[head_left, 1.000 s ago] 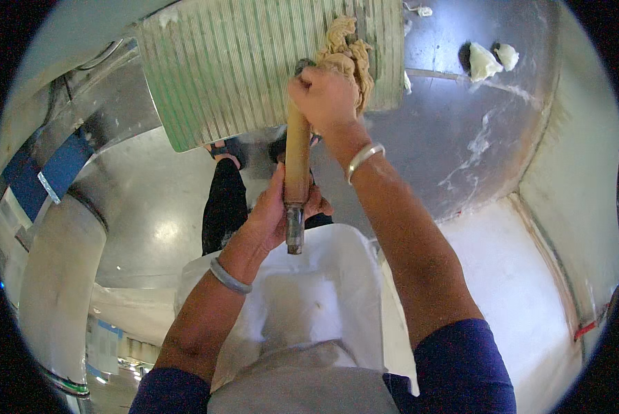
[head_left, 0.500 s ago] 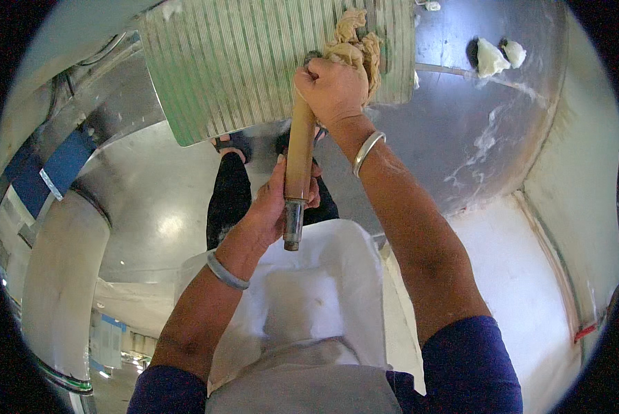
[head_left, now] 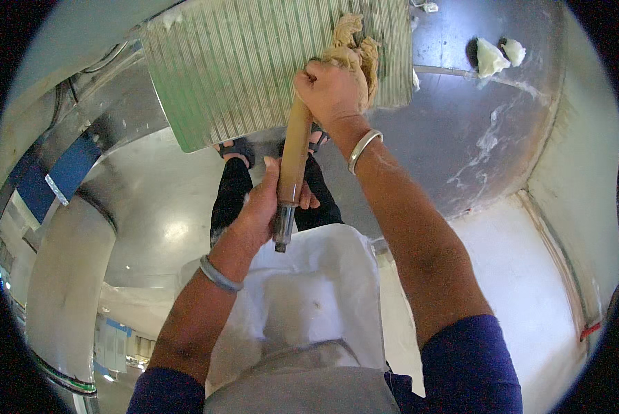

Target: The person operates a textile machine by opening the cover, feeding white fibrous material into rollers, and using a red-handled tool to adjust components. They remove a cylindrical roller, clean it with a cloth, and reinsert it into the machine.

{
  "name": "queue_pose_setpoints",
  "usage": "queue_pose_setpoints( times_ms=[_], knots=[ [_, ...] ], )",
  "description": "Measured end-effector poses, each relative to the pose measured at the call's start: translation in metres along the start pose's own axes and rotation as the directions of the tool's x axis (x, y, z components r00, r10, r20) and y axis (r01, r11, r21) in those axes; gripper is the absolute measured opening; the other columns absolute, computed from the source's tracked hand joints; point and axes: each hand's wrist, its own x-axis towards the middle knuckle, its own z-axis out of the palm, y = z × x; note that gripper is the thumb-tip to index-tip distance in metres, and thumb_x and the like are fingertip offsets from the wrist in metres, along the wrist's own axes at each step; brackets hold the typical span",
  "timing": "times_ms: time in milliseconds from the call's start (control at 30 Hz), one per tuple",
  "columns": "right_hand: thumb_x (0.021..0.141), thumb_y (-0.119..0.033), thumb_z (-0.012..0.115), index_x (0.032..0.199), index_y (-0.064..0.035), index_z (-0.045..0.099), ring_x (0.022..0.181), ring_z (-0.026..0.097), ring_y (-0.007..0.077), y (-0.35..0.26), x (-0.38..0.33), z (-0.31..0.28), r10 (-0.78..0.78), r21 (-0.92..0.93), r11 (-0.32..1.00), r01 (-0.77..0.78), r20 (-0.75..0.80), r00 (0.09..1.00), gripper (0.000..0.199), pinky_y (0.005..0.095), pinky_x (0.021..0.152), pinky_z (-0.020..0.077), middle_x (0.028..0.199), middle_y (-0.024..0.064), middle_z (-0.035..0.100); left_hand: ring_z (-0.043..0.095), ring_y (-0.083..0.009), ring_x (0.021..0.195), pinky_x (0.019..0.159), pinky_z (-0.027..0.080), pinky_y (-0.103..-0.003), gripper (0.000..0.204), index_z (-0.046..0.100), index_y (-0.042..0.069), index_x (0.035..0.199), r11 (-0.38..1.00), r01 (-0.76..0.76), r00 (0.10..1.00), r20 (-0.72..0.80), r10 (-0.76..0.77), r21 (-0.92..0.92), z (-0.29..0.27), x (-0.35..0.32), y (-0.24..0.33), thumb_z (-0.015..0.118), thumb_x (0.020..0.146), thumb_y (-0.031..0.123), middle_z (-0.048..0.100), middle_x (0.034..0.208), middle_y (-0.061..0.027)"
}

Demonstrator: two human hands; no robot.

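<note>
A tan roller (head_left: 294, 152) with a metal shaft at its near end slants between my hands, over my lap and the floor. Its near end lies in my left hand (head_left: 260, 205), thumb along one side and fingertips showing on the other. My right hand (head_left: 332, 93) is closed in a fist at the far end, with a crumpled tan cloth (head_left: 368, 62) bunched under and beyond it. The fist hides how cloth and roller meet. Behind them is a ribbed green-and-white board (head_left: 220, 76).
A white apron (head_left: 357, 276) spreads over my lap, above my black-trousered legs and sandalled feet. White crumpled lumps (head_left: 491, 58) lie on the grey metal surface (head_left: 440, 124) at the far right. A pale curved panel (head_left: 68, 276) stands at the left.
The roller's near end and my left hand have swung slightly left. My right fist stays at the far end, and the cloth has barely shifted.
</note>
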Motion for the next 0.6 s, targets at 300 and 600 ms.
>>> queue_pose_setpoints(
  times_ms=[300,600],
  knots=[
    [0.079,-0.023,0.062,0.066,-0.0033,0.06,0.059,0.058,0.0381,-0.04,-0.072,-0.062,-0.095,0.088,0.993,0.085,0.113,0.989,0.024,0.0456,0.056,0.0452,0.061,0.019,0.057,0.056,-0.0208,0.071,0.079,0.047,-0.04,0.064,0.051,0.009,0.108,0.993,0.017,0.969,0.248,0.013,-0.118,0.02,0.004,0.001,0.019,0.094,0.062,0.055,0.077,-0.0059],
    [0.081,-0.028,0.06,0.068,-0.0024,0.061,0.058,0.059,0.0348,-0.027,-0.031,-0.052,0.049,0.201,0.973,-0.11,0.287,0.957,0.028,0.0448,0.056,0.0452,0.06,0.0175,0.057,0.056,-0.0228,0.084,0.083,0.048,-0.039,0.06,0.053,0.006,0.098,0.971,0.027,0.991,0.137,0.006,-0.236,0.022,0.003,0.003,0.027,0.093,0.061,0.056,0.084,-0.0082]
  ],
)
